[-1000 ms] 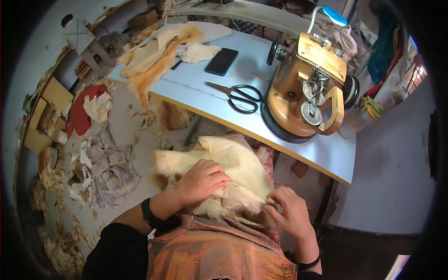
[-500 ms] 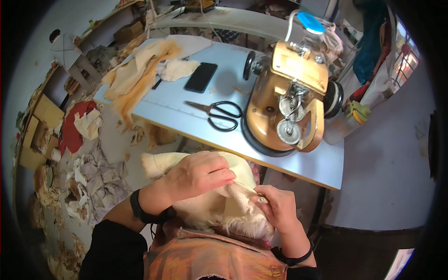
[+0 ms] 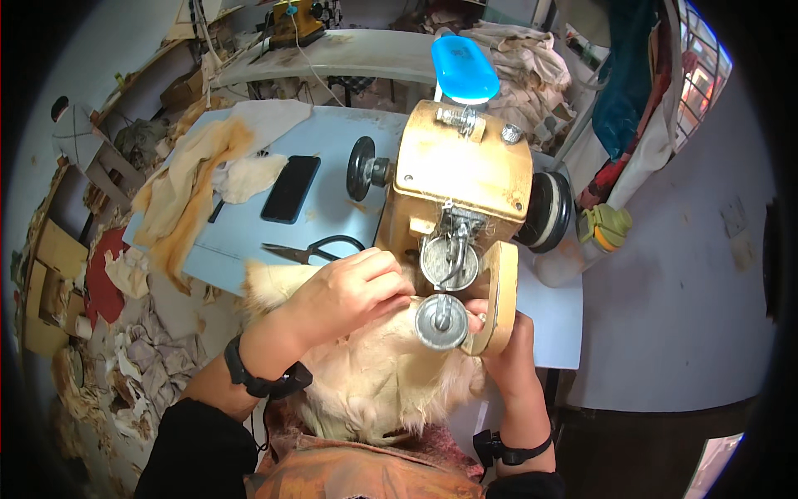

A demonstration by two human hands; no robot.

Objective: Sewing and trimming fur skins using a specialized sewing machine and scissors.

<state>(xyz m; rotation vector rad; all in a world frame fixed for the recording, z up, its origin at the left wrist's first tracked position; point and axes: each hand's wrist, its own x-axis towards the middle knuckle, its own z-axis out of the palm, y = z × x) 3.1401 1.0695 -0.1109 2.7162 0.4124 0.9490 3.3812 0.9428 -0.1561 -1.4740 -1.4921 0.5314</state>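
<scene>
A cream pelt with pale fur [image 3: 374,387] now rises from my lap to the discs [image 3: 440,323] of a tan fur sewing machine [image 3: 461,150]. My left hand [image 3: 349,291] grips it just left of the discs, fingers curled on its edge. My right hand [image 3: 507,349] is closed on it at the right, partly hidden behind the machine's curved arm. Black-handled scissors [image 3: 299,253] lie left of the machine, partly hidden by the pelt and hand, near a black phone [image 3: 290,188].
The table [image 3: 557,333] carries fur pieces [image 3: 187,179] and a bottle [image 3: 604,229]. A blue lamp [image 3: 465,68] tops the machine. A person [image 3: 87,145] stands at the far left. Scraps and cloth [image 3: 170,366] litter the floor; curtains [image 3: 619,83] hang at the right.
Both my hands have lifted the pelt from my lap up to the machine's discs. My view has shifted, with the machine nearer the middle, and the scissors are now partly covered.
</scene>
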